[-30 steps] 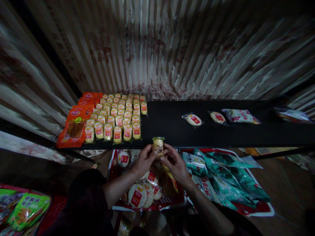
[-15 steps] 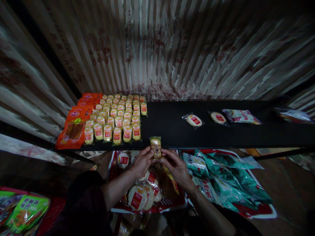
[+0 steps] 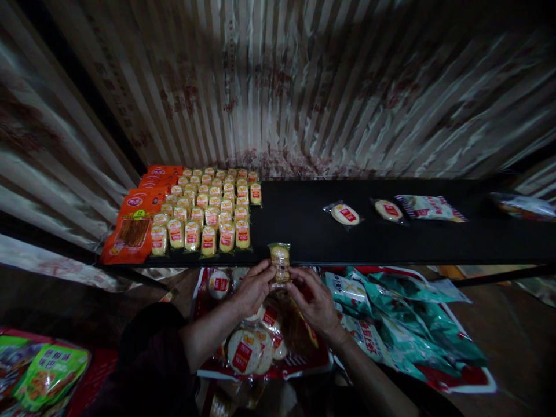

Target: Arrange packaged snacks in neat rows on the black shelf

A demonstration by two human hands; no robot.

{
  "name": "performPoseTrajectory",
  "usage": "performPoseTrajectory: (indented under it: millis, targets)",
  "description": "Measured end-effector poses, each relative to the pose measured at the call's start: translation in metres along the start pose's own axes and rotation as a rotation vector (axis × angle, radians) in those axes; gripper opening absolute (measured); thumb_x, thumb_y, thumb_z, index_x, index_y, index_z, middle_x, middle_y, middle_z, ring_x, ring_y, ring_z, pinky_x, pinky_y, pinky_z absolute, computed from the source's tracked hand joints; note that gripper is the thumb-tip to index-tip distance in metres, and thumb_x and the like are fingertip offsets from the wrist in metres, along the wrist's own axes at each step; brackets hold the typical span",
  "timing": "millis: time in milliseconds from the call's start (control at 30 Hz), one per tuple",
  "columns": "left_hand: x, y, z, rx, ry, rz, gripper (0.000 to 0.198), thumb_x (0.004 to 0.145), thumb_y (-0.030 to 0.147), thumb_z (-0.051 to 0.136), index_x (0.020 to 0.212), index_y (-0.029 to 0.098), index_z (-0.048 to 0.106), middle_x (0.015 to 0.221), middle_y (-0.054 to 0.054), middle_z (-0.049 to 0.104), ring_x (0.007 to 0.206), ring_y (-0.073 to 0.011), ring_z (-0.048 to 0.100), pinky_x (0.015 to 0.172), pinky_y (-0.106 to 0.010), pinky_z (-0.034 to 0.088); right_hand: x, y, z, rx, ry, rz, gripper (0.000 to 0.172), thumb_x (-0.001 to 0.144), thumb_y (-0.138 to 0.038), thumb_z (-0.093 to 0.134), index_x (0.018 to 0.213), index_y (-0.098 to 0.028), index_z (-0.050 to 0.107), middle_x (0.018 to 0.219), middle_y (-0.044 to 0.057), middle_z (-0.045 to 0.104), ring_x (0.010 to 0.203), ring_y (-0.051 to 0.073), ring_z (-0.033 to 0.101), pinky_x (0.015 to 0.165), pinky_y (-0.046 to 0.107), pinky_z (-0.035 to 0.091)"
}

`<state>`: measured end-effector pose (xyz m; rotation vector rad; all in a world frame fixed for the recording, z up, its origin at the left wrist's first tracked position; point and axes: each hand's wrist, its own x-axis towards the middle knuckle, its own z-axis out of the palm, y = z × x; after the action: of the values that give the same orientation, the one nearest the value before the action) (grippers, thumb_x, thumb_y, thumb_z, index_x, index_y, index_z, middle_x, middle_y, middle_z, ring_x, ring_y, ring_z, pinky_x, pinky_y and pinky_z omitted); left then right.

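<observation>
**Wrapped cake pinched at the surface edge**

Head view: my left hand [image 3: 254, 286] and right hand [image 3: 315, 301] are both closed in fingertip pinches on one small wrapped cake [image 3: 280, 260]. It is held upright at the near edge of the black surface [image 3: 391, 243], at 4 o'clock from the packet rows [image 3: 208, 211]. The view is dim, so the grip may be shallow. On slick film, the cake could slip into the red tray [image 3: 304, 362] below.
</observation>
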<state>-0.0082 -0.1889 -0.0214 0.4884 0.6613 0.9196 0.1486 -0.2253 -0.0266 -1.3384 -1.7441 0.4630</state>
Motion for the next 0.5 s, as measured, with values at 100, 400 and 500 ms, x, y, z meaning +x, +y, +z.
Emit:
performPoseTrajectory:
  millis: [100,400,500]
  targets:
    - [-0.0014,0.0025,0.0019,-0.006,-0.015,-0.003,0.042,0.063,0.037,0.080,0.094,0.015,0.064,0.093,-0.007,0.068,0.093,-0.0216,0.064,0.085,-0.035,0.048,0.0002,-0.0006,0.0011,-0.002,0.015,-0.008,0.021,0.087,-0.027,0.055,0.107,-0.026,0.059,0.093,0.006,0.063,0.086,0.021,0.061,0.076,0.035,0.053]
    - [0.0011,0.0027,-0.0023,-0.019,-0.040,0.009,0.036,0.067,0.034,0.074,0.095,0.014,0.063,0.098,-0.008,0.067,0.097,-0.0229,0.062,0.088,-0.039,0.047,-0.0005,0.0001,0.0010,0.005,0.034,0.052,0.020,0.088,-0.028,0.055,0.106,-0.025,0.058,0.096,0.006,0.063,0.082,0.019,0.062,0.075,0.034,0.052]
    - [-0.0003,0.0020,-0.0015,0.064,-0.030,0.062,0.037,0.068,0.036,0.074,0.097,0.016,0.062,0.096,-0.007,0.067,0.093,-0.0209,0.062,0.085,-0.035,0.047,-0.0013,0.0029,0.0004,0.014,0.013,0.075,0.022,0.088,-0.030,0.054,0.110,-0.025,0.058,0.097,0.006,0.064,0.089,0.021,0.062,0.079,0.035,0.051]
